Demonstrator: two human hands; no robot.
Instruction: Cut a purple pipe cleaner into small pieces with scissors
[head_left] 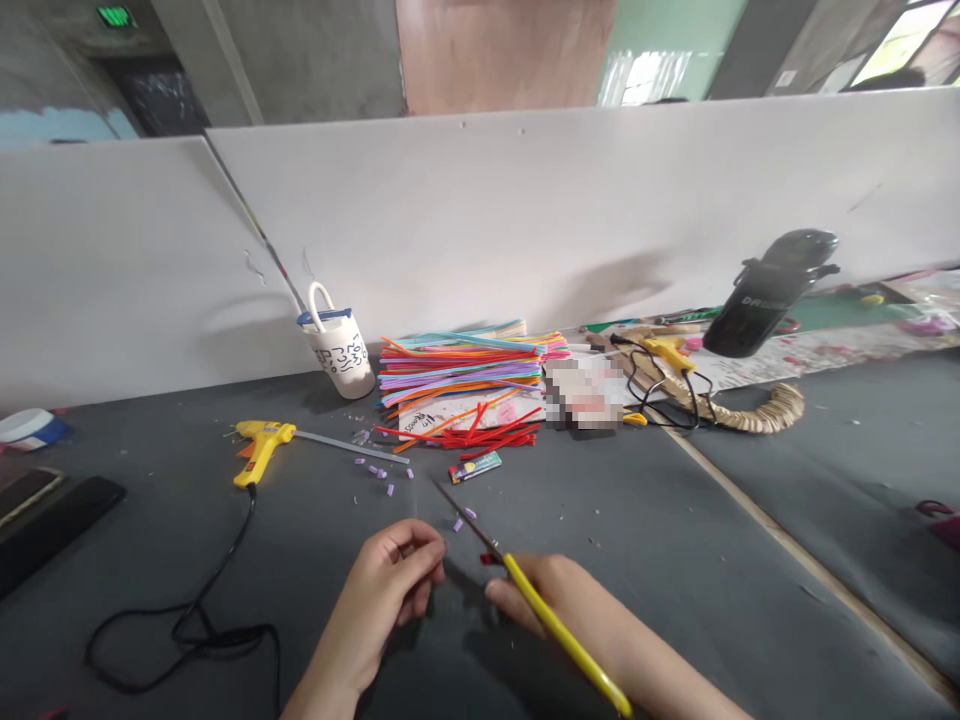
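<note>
My left hand [401, 575] is closed low in the middle, thumb pressed against the curled fingers; what it holds, if anything, is hidden. My right hand [551, 600] is closed round scissors [566, 640] with a long yellow handle, their dark blades pointing up and left. A small dark red piece [491, 559] shows beside the right fingertips. Small purple bits [390, 490] lie beyond the hands, near a small blue-green packet [475, 468]. Behind them is a pile of coloured pipe cleaners [461, 375], with red ones [495, 438] in front.
A yellow glue gun [262, 450] with a black cord lies left; another glue gun [667, 352] is at the back right. A white cup [341, 355] and a black bottle [772, 295] stand near the white partition [480, 220]. Dark phone-like objects lie far left.
</note>
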